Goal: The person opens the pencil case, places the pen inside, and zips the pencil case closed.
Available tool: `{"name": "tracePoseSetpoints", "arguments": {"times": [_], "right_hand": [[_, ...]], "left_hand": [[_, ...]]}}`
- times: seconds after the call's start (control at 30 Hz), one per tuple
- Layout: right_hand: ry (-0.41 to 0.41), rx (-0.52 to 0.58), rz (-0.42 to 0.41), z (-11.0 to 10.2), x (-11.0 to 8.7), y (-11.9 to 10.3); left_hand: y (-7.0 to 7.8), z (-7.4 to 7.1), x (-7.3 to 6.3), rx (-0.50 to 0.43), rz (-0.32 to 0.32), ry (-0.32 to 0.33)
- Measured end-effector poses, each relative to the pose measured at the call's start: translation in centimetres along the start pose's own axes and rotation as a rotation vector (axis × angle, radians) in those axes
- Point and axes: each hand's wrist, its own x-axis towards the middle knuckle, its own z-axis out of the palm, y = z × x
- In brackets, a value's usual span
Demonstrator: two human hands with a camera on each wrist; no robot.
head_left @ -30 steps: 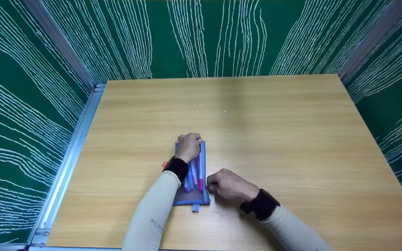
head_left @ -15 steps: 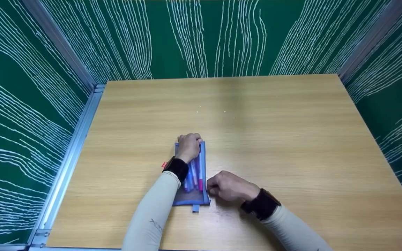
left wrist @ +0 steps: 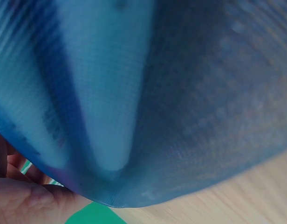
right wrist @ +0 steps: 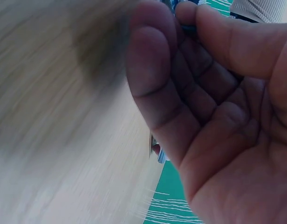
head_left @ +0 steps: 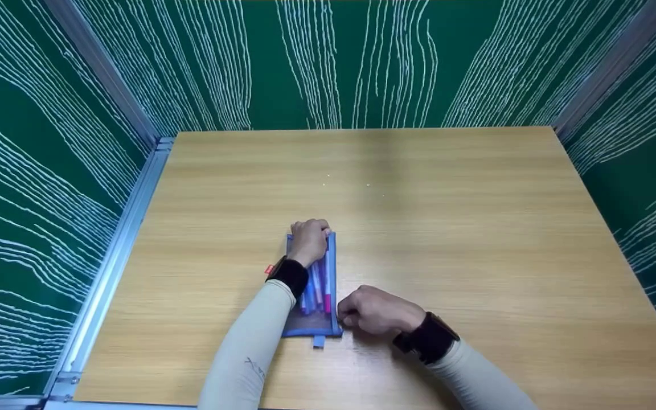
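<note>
A blue mesh pencil case [head_left: 307, 326] lies lengthwise on the table, with several blue, purple and pink-ended pens [head_left: 318, 285] showing through its mesh. My left hand [head_left: 308, 242] grips its far end. In the left wrist view, mesh with pale pen shapes behind it fills most of the picture, and part of the left hand [left wrist: 36, 198] shows at the lower left corner. At the case's right edge, close to its near corner, my right hand [head_left: 379, 310] pinches a zipper pull. Only a small dark blue bit [right wrist: 189, 29] shows between thumb and forefinger in the right wrist view.
The wooden table [head_left: 476, 228] extends all around the case. A few tiny white specks [head_left: 368, 185] lie beyond it. Green walls [head_left: 408, 68] with white wavy lines enclose the back and sides, and a metal rail [head_left: 117, 250] runs along the left edge.
My right hand has slid slightly towards the near end along the case's right edge. The left hand and the case stay in place; the head view has shifted a little.
</note>
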Motion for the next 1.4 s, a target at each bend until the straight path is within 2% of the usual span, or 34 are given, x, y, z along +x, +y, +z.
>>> {"name": "tracePoseSetpoints", "arguments": {"times": [0.13, 0.6, 0.77, 1.07, 1.23, 1.4], "right_hand": [[-0.044, 0.024, 0.035, 0.00, -0.12, -0.06], [-0.107, 0.037, 0.045, -0.08, -0.26, 0.04], [-0.118, 0.019, 0.025, -0.10, -0.20, 0.09], [-0.132, 0.030, 0.016, -0.27, -0.18, 0.02], [-0.128, 0.028, 0.025, -0.27, -0.30, -0.09], [-0.096, 0.003, -0.005, -0.33, -0.36, -0.02]], "left_hand": [[0.01, 0.00, -0.01, -0.011, -0.011, 0.001], [0.02, 0.10, 0.18, 0.001, -0.017, -0.011], [-0.02, 0.14, 0.22, 0.009, -0.025, -0.019], [0.27, -0.23, 0.31, 0.011, -0.060, -0.075], [0.25, -0.23, 0.30, 0.003, -0.049, -0.061], [0.17, -0.37, 0.23, -0.020, -0.049, -0.070]]}}
